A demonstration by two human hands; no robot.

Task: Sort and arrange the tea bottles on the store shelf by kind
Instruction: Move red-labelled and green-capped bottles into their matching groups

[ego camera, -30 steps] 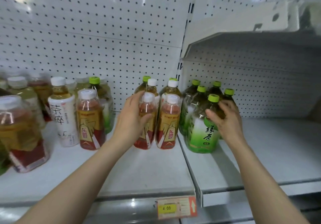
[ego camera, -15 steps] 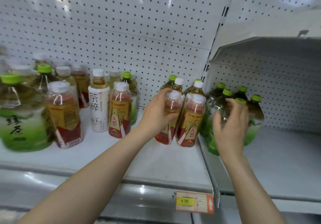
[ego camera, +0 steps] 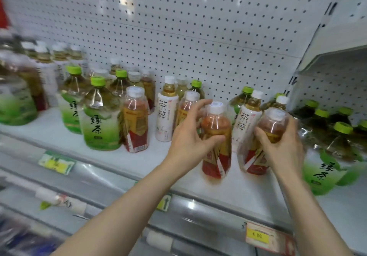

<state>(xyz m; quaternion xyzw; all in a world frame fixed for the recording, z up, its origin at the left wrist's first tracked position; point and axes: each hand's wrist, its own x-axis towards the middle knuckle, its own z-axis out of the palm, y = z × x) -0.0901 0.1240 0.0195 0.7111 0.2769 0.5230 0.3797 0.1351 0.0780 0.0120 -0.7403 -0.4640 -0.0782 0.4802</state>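
**Both hands on red tea bottles, shelf front**

Your left hand (ego camera: 190, 138) wraps the red tea bottle (ego camera: 216, 142), fingers curled round its shoulder. Your right hand (ego camera: 282, 148) clamps the tilted second red bottle (ego camera: 256, 156). Both sit near the shelf (ego camera: 162, 158) front edge. Bare shelf at 9 o'clock of the left hand, before the third red bottle (ego camera: 136, 124). Green tea bottles (ego camera: 325, 168) crowd 3 o'clock.

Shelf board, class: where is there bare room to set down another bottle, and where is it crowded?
Bare white shelf board lies along the front edge, between the red-labelled white-capped bottle and the left hand. A narrower strip runs in front of the green-capped green tea bottle. The back rows by the pegboard are packed.
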